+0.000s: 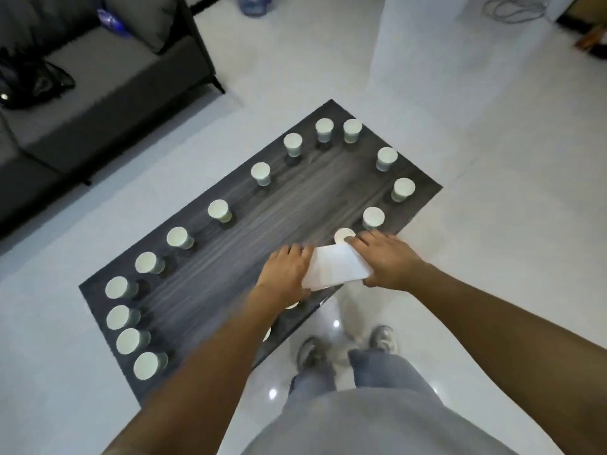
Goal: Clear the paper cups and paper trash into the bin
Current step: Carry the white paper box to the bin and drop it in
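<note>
Both of your hands are on the white paper (pixel 335 269) at the near edge of the table (pixel 262 205): the left hand (pixel 289 270) lies flat-fingered on its left end, while the right hand (pixel 384 257) curls its grip over the right end, probably to gather it for crumpling. Paper cups (pixel 216 210) stand upright along the table's rim, one (pixel 343 236) just beyond your right fingers. No bin is in view.
</note>
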Tool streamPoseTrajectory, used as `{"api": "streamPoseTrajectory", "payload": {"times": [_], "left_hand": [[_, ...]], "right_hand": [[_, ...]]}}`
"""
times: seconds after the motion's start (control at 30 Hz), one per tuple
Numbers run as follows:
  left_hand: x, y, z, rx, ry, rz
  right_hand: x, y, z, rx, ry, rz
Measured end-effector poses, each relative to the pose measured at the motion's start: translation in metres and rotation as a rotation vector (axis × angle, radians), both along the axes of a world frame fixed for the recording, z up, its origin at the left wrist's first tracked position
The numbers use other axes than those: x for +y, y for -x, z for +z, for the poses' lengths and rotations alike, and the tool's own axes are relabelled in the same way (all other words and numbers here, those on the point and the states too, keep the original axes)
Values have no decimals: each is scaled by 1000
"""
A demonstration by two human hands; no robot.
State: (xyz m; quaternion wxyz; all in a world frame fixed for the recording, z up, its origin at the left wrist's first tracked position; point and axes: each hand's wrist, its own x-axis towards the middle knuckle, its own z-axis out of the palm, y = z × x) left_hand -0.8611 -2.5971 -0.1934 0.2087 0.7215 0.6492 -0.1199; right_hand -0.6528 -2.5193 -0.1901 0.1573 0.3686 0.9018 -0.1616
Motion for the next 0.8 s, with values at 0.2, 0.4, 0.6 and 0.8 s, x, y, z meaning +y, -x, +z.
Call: {"api": "streamPoseTrajectory", "payload": {"times": [0.2, 0.4, 0.6, 0.8], "left_hand": [[54, -173, 38, 15, -98, -349], [83, -392, 55, -19, -156, -632], [94, -585, 57, -78, -154, -838], [140, -724, 51, -140, -148, -1015]], "right_hand": [[-18, -188, 35, 15, -70, -347], [-53, -399, 49, 25, -114, -642], [-88, -575, 58, 25, -109, -891], [-77, -700, 51, 18, -136, -1038]]}}
